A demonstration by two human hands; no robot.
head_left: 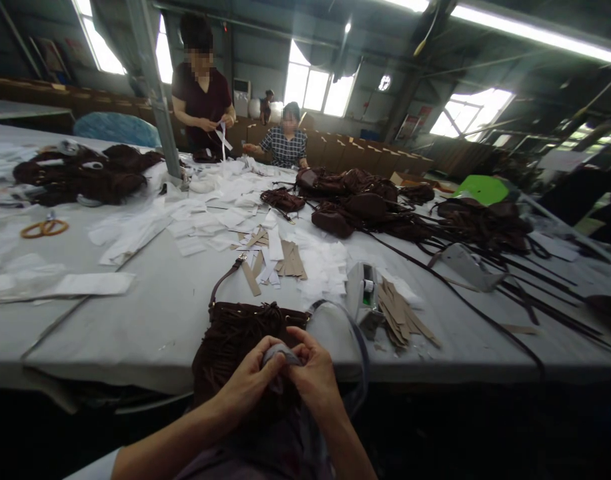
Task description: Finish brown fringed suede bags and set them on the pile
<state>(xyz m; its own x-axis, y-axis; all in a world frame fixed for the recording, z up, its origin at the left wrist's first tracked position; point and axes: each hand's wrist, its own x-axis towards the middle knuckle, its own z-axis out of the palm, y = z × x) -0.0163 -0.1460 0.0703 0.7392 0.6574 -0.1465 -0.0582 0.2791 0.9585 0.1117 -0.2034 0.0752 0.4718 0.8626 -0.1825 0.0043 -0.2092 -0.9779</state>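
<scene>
A dark brown fringed bag [235,333] lies at the table's front edge, partly over it, with a short buckled strap [225,279] stretched out behind. In front of the bag, my left hand [258,370] pinches a grey, wrapped-looking strip [284,353] between thumb and fingers. My right hand [311,370] grips the same strip from the other side, close to the left. Right of the bag, a greyish band [359,343] loops over the table edge and down; whether it joins the strip is hidden. The lower part of the bag is in shadow.
A tape dispenser [364,300] stands right of the bag, beside brown card strips [400,313]. White paper pieces [210,220] cover the middle. Brown bags [355,193] with long straps are heaped behind. Orange-handled scissors [44,229] lie left. Two people work across the table, near a metal post [158,93].
</scene>
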